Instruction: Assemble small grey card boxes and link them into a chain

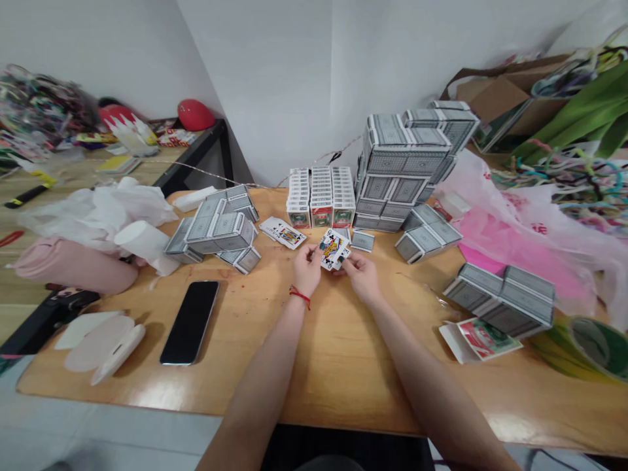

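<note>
finding: playing cards fanned between both hands

the held playing cards (pixel 333 247) are face up above the table (pixel 338 379), at the centre of the work area. the left hand (pixel 308 265) pinches their left edge; the right hand (pixel 362 275) pinches the right, a king's corner index showing near its fingertips. step in hand, as judged: sorting or squaring the fan. the next move would call for a light, level pinch, keeping the edges aligned so no card slips.

clearances, taken from the fan: a face-up card spread (pixel 290 235) lies near at 10 o'clock; boxed decks (pixel 321 196) stand in rows at 12; a grey-backed card packet (pixel 362 241) is just beside at 3. the tall card-deck stack (pixel 397 173), between 1 and 2, appears the main knock hazard. open room runs towards 6, between the forearms, to the table's near edge.
</note>
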`<state>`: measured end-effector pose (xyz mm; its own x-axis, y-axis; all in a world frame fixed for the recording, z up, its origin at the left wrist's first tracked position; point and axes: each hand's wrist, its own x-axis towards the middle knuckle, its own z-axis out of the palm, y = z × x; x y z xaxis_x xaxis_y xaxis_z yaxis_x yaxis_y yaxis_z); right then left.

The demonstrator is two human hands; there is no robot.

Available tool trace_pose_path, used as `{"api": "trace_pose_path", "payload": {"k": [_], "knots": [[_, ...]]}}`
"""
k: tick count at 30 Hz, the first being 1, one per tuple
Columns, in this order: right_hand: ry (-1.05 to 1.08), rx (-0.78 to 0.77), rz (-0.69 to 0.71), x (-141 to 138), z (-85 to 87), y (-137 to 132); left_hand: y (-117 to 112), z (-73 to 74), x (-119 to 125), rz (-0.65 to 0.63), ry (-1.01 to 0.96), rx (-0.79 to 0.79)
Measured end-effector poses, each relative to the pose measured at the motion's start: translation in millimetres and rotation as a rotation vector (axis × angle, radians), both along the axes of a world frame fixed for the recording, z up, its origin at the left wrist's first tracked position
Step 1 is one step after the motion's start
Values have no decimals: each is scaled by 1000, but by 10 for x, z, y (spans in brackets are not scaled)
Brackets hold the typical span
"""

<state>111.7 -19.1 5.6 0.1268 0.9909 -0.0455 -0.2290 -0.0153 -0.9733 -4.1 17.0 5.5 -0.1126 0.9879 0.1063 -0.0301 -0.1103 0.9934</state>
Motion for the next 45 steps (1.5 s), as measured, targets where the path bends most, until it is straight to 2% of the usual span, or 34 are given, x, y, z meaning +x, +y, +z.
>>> {"api": "trace_pose_path", "payload": {"k": [8,13,16,18,21,25,28,33,37,43,45], "knots": [[-17,24,-139,29,-32,26,-105,20,-24,-82,209,133],[-193,25,-258,68,-70,21,-218,37,62,-157,467,301],[-312,1,-355,77,-91,3,-301,86,155,-245,495,421],[-358,-2,-402,79,-101,-2,-340,110,203,-256,466,439],[-359,23,-391,86,-107,8,-347,100,217,-174,455,384],[-248,74,-287,106,-116,41,-281,29,150,-93,704,325],[-215,125,-242,136,-136,68,-232,-17,104,-75,831,307],[-207,148,-228,192,-163,96,-208,-31,85,-78,894,304],[-245,135,-278,189,-151,78,-231,-6,89,-118,997,347],[-343,118,-392,133,-118,9,-305,15,159,-201,1102,560],[-361,115,-408,129,-132,11,-311,13,170,-185,1110,556]]}}
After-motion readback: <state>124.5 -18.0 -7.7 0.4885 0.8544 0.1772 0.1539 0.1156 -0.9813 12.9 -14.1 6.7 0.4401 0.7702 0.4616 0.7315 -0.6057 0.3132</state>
